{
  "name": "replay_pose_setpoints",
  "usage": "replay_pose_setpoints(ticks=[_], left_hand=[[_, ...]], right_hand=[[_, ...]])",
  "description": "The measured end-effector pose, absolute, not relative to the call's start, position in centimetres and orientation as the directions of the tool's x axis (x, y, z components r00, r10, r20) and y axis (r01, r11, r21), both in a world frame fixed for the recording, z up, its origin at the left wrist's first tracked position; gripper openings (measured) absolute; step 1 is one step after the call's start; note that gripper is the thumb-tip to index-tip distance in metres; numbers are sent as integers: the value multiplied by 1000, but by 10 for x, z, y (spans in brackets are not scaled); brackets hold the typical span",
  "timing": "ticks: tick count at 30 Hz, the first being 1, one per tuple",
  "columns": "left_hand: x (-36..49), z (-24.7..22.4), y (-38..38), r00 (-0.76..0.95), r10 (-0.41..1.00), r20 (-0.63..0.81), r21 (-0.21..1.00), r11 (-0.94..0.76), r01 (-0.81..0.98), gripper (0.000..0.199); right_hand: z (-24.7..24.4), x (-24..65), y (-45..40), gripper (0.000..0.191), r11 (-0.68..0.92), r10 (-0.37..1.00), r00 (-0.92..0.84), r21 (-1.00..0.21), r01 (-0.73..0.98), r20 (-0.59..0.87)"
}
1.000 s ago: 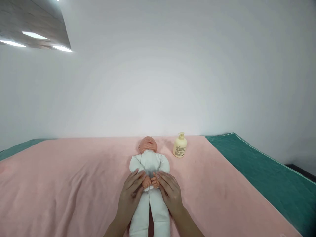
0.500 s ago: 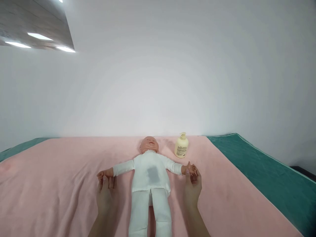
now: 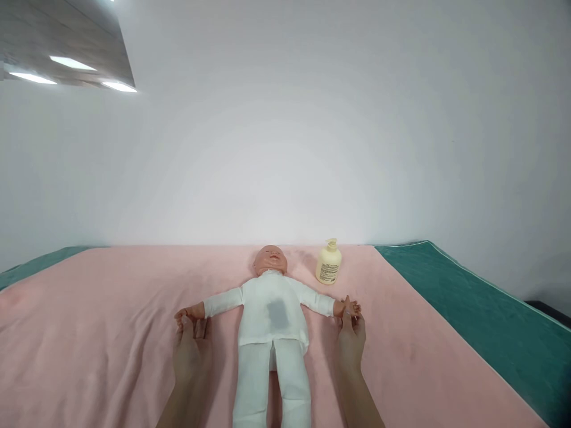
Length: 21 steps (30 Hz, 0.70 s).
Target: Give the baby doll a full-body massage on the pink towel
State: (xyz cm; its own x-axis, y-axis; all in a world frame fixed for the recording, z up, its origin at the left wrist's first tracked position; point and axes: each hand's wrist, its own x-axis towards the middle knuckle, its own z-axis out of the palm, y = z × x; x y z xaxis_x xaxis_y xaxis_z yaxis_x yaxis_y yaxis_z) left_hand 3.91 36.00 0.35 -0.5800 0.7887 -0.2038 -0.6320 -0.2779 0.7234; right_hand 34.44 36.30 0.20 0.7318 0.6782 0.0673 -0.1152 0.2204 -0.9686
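Note:
A baby doll [image 3: 274, 309] with a white cloth body and a grey patch on its chest lies on its back, arms spread wide and legs toward me. My left hand [image 3: 193, 351] has its thumb and fingers around the doll's hand [image 3: 190, 312] on the left side. On the right side, my right hand [image 3: 351, 342] holds the doll's other hand [image 3: 347, 308] between thumb and fingers. The doll's feet are out of view.
A pale yellow pump bottle [image 3: 329, 266] stands upright right of the doll's head. Beneath lies a wrinkled pink cloth [image 3: 401, 362] over a green cover [image 3: 482, 321]. A white wall [image 3: 285, 119] rises behind.
The doll's arm on the right has stretched a little further outward, and my right hand has shifted slightly right with it. My left hand has barely moved.

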Motion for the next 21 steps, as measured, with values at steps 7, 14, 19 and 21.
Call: replay_pose_setpoints(ticks=[7,14,19,21], left_hand=[[59,24,347,-642,764,-71,768,-368,-524,24],[88,25,328,-500,837,224,951,-299,-75,35],[89,7,333,-28,822,569,794,-541,277,28],[87,3,337,102,767,634,675,-612,412,30]], right_hand=[[30,320,348,52,318,657,723,-948,-9,214],[23,298,335,38,476,702,490,-853,215,516],[14,295,338,40,720,591,3,-528,451,807],[15,293,339,48,787,513,-142,-398,471,846]])
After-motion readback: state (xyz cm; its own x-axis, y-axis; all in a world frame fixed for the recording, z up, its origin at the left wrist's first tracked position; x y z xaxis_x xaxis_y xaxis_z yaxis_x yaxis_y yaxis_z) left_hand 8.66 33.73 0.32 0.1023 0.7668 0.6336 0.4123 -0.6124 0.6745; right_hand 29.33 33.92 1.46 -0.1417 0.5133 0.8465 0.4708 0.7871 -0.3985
